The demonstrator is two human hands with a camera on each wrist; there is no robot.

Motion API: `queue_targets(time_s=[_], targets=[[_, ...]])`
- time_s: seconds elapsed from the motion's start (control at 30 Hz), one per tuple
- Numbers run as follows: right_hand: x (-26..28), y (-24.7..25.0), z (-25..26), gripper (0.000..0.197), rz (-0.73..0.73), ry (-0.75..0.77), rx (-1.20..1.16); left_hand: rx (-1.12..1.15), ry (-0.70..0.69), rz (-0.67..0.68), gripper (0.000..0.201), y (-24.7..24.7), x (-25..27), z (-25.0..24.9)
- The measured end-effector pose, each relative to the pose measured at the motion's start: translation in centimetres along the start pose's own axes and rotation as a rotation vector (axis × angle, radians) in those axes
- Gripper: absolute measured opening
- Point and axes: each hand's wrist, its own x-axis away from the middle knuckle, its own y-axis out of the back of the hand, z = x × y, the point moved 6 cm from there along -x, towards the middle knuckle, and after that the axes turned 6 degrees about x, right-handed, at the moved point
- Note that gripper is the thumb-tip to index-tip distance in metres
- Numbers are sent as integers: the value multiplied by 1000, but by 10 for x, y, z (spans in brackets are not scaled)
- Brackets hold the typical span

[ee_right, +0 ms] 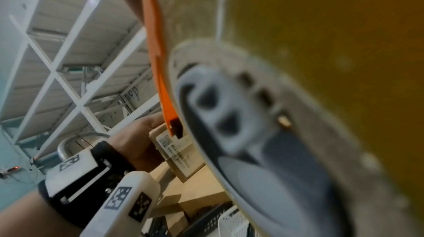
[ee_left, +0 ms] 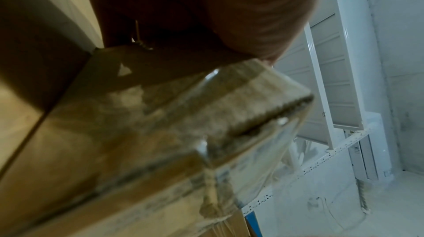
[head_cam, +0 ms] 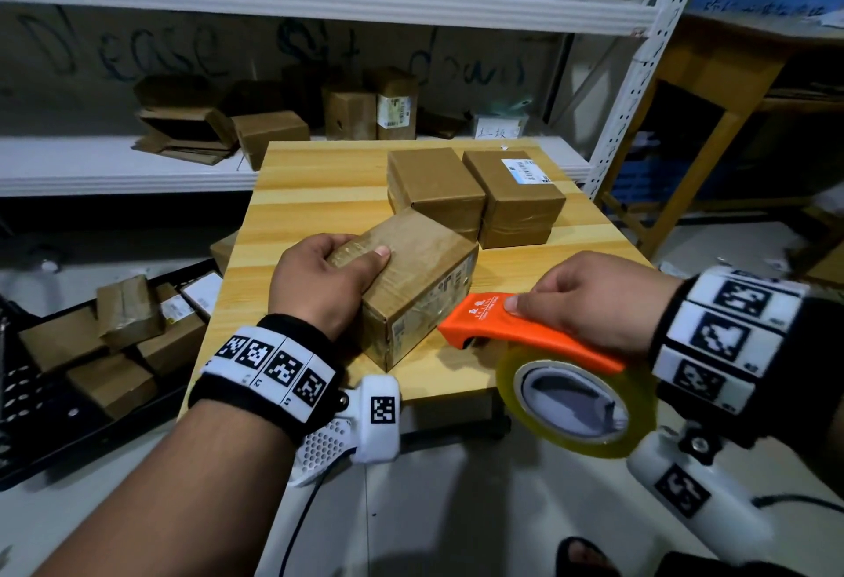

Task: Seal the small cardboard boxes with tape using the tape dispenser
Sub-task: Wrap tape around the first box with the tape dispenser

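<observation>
Small cardboard box [head_cam: 413,284] sits on the wooden table [head_cam: 319,192], near its front edge, turned at an angle; clear tape glints across its top and side, printed label on the near end face. Left hand [head_cam: 326,284] grips the box's left end, thumb lying on top, fingers curled over the far edge. Left wrist view shows the same box [ee_left: 142,132] close up, shiny tape over the flap seam, blurred.

Orange tape dispenser [head_cam: 525,329] is held just right of the box, its nose touching or nearly touching the box's lower near corner; cannot tell which. Right hand [head_cam: 598,302] is closed round the dispenser's top, thumb pressed on the orange shell. Clear tape roll [head_cam: 575,407] hangs off the table's front edge.

Behind, two more boxes stand side by side: plain one [head_cam: 434,185], labelled one [head_cam: 516,197], touching. White shelving [head_cam: 319,5] beyond holds further cartons. Black crate [head_cam: 91,371] of boxes on the floor, left.
</observation>
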Motion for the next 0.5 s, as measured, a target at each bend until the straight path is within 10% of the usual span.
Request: queue_targets(time_s=[0.5], targets=[[-30, 23, 5, 51, 120, -46, 234, -63, -61, -6, 36, 2, -3, -2]])
